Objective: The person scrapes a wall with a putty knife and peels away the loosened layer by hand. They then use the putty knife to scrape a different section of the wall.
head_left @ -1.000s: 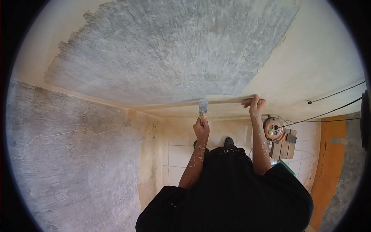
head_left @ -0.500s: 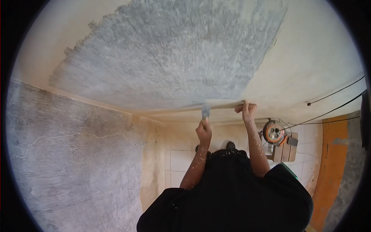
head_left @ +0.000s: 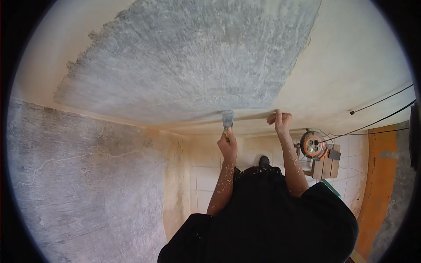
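Note:
My left hand (head_left: 227, 144) is closed round the handle of a scraper (head_left: 227, 118). The scraper's broad, grey-smeared blade points up at the wall, at the lower edge of a rough grey patch (head_left: 197, 65). Smooth cream coating (head_left: 346, 57) borders this patch on the right. My right hand (head_left: 282, 122) rests against the wall to the right of the scraper, holding nothing, its fingers apart and partly bent. Pale flecks cover both forearms.
A cable reel (head_left: 312, 145) with an orange rim sits on a small wooden stool (head_left: 326, 168) at my right. Black cables (head_left: 377, 120) run from it to the right edge. A second scraped wall (head_left: 96, 175) stands on my left, and white tiles (head_left: 206, 177) cover the floor.
The scraper and my left hand have shifted slightly left and up along the wall, and the blade shows more fully. My right hand keeps almost the same place.

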The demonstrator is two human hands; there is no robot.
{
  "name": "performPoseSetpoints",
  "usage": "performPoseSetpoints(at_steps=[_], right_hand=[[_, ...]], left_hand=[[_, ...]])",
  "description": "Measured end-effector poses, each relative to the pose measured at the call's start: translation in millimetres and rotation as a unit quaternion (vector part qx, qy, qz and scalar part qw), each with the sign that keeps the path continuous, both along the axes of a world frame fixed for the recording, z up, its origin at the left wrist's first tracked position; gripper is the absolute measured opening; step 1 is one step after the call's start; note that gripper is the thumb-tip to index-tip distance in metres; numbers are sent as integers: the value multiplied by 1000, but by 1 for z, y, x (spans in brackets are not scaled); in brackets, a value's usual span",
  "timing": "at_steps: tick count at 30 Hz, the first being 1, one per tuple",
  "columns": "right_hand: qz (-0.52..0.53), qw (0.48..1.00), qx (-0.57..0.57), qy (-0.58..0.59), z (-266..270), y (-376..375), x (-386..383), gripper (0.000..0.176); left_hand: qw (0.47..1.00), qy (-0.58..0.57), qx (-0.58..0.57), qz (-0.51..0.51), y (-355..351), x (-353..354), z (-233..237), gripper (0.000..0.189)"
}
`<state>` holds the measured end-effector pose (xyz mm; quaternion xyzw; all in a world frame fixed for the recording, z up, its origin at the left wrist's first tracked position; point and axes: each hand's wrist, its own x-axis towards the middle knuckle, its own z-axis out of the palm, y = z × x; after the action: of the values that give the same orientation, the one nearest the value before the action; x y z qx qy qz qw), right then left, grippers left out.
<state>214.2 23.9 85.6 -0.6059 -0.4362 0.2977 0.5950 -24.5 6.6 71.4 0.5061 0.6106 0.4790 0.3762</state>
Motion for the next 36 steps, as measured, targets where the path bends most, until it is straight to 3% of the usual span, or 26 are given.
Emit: performPoseSetpoints(at_steps=[5, 10, 13, 16, 22, 36], right_hand=[[10, 1000, 4, -8, 2, 2, -1, 70], [2, 1000, 1, -5, 6, 1, -3, 70], [12, 1000, -3, -10, 12, 0, -3, 71], [27, 999, 24, -23, 6, 2, 2, 71], [14, 1000, 17, -1, 7, 2, 0, 69], [3, 1000, -4, 3, 5, -4, -1, 74]], left_hand=[[999, 35, 29, 8, -2, -4, -7, 46], [996, 27, 79, -15, 8, 6, 32, 40], [993, 71, 95, 17, -4, 1, -15, 40], [1000, 12, 0, -3, -3, 2, -4, 48], [999, 45, 5, 7, -7, 1, 2, 50], [999, -1, -14, -30, -6, -6, -9, 49]])
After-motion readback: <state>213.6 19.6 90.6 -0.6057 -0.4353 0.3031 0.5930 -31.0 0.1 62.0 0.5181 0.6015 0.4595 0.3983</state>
